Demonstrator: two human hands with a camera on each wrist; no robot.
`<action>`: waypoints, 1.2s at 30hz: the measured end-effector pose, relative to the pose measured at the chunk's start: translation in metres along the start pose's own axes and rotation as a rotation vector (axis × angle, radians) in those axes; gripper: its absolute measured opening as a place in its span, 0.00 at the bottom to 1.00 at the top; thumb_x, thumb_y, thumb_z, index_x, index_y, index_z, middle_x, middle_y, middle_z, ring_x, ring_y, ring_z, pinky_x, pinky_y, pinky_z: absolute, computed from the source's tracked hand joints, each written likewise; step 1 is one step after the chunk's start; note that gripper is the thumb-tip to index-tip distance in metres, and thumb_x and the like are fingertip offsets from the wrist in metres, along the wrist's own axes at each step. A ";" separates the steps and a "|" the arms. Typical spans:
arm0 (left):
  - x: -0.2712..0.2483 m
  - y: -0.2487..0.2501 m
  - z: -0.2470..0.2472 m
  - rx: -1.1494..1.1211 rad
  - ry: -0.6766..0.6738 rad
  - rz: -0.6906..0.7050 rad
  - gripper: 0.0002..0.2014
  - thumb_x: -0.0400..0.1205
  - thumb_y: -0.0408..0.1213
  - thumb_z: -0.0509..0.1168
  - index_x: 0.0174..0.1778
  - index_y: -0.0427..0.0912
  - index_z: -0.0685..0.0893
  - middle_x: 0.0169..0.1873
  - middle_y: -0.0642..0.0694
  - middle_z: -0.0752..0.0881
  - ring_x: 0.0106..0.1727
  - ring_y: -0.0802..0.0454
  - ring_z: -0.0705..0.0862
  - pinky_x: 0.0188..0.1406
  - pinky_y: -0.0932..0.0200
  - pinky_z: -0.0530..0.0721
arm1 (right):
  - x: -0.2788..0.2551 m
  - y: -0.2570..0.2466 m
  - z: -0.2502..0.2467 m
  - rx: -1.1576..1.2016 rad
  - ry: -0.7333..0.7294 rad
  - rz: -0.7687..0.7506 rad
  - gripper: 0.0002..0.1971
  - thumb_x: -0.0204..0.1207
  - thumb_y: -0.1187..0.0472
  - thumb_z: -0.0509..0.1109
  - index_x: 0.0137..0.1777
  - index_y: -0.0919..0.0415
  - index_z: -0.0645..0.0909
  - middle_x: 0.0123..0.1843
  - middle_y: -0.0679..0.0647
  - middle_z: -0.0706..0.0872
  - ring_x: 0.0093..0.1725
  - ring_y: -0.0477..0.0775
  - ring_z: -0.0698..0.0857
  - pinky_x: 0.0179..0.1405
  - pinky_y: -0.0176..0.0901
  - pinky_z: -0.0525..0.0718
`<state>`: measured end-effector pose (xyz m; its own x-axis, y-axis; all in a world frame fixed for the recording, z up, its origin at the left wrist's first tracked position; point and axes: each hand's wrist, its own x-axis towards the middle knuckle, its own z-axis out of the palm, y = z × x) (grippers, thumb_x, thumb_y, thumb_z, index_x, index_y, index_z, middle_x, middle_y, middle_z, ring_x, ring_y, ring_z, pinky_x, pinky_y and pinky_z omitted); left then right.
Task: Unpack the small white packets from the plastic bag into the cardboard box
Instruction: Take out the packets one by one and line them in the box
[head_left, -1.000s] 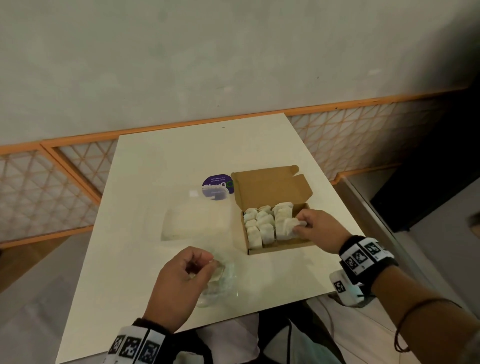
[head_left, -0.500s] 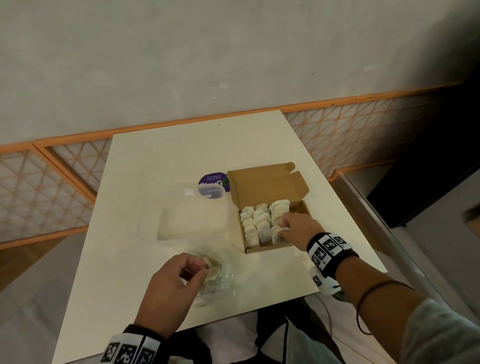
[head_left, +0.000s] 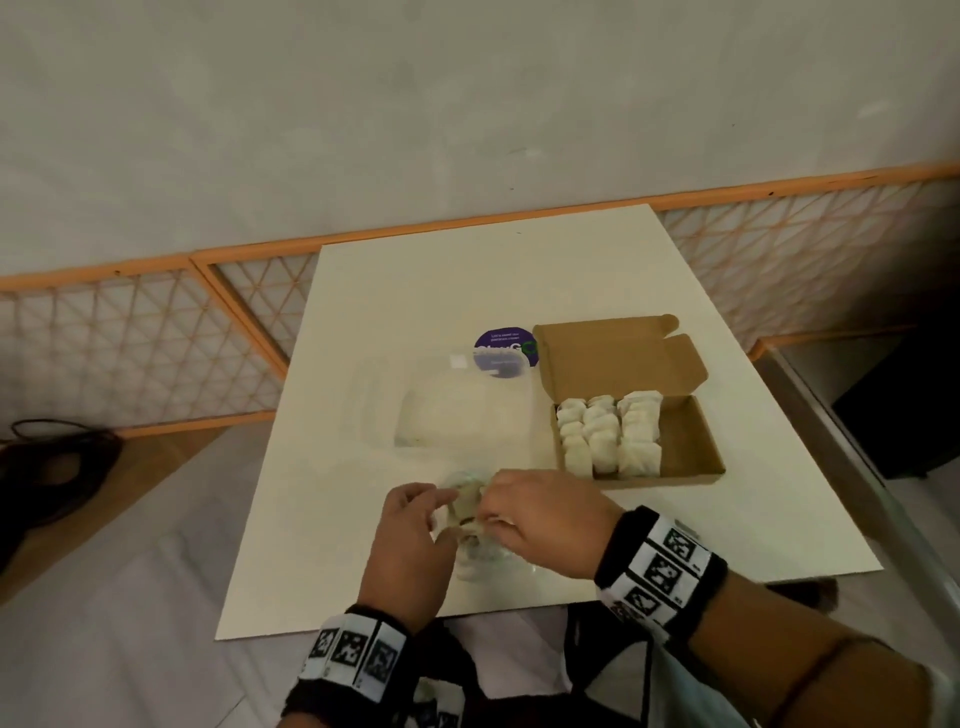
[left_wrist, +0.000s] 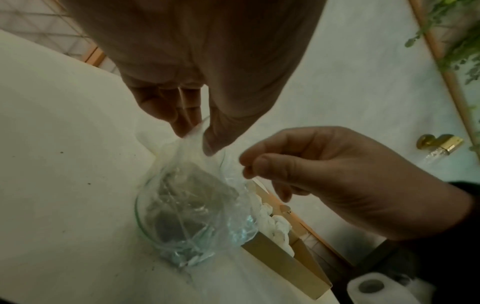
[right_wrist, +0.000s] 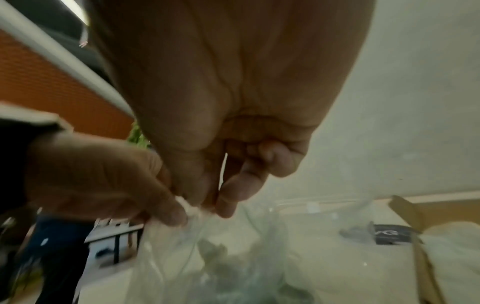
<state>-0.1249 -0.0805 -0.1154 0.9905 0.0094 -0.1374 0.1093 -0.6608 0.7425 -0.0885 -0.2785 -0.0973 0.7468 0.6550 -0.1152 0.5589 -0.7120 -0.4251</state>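
Note:
The clear plastic bag (head_left: 480, 553) lies crumpled near the table's front edge. My left hand (head_left: 410, 535) pinches its upper rim between thumb and fingers (left_wrist: 182, 127). My right hand (head_left: 540, 525) pinches the opposite side of the rim, thumb against forefinger (left_wrist: 262, 164). Both grips meet over the bag (right_wrist: 207, 257) in the right wrist view. What is inside the bag (left_wrist: 192, 209) is blurred. To the right stands the open cardboard box (head_left: 691, 447), with white packets (head_left: 605, 434) filling three rows on its left side; its right side is bare.
A clear plastic tub (head_left: 457, 410) lies behind the bag, with a round purple label (head_left: 504, 351) beside the box's lid. The table's front edge (head_left: 311, 631) is just below my wrists. A paper roll (left_wrist: 371, 288) sits below the table, right of the box.
My right hand has left the box, where it set a packet down, and come back left to the bag's rim. My left hand has kept its hold on the bag.

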 end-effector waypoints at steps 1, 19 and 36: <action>0.000 0.001 0.000 0.011 -0.006 0.008 0.22 0.81 0.26 0.69 0.67 0.53 0.85 0.65 0.53 0.75 0.54 0.63 0.82 0.65 0.61 0.83 | 0.005 -0.004 0.002 -0.052 -0.042 0.003 0.16 0.86 0.44 0.63 0.63 0.52 0.84 0.59 0.50 0.82 0.53 0.57 0.86 0.51 0.54 0.85; -0.010 0.024 -0.020 -0.169 -0.027 0.183 0.18 0.81 0.46 0.75 0.68 0.57 0.85 0.67 0.60 0.83 0.67 0.63 0.82 0.71 0.60 0.80 | -0.005 -0.005 -0.037 0.414 0.122 0.009 0.11 0.85 0.52 0.71 0.40 0.50 0.83 0.29 0.40 0.78 0.31 0.42 0.77 0.33 0.34 0.71; -0.024 0.029 -0.044 -0.486 -0.047 0.008 0.05 0.86 0.36 0.71 0.45 0.47 0.91 0.42 0.43 0.93 0.45 0.45 0.90 0.52 0.46 0.86 | 0.016 0.008 -0.021 0.587 0.161 0.135 0.08 0.87 0.55 0.69 0.51 0.54 0.89 0.40 0.41 0.91 0.36 0.42 0.86 0.41 0.37 0.83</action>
<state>-0.1415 -0.0667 -0.0621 0.9878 -0.0359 -0.1514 0.1390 -0.2339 0.9623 -0.0644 -0.2794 -0.0837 0.8675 0.4901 -0.0853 0.1985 -0.4983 -0.8439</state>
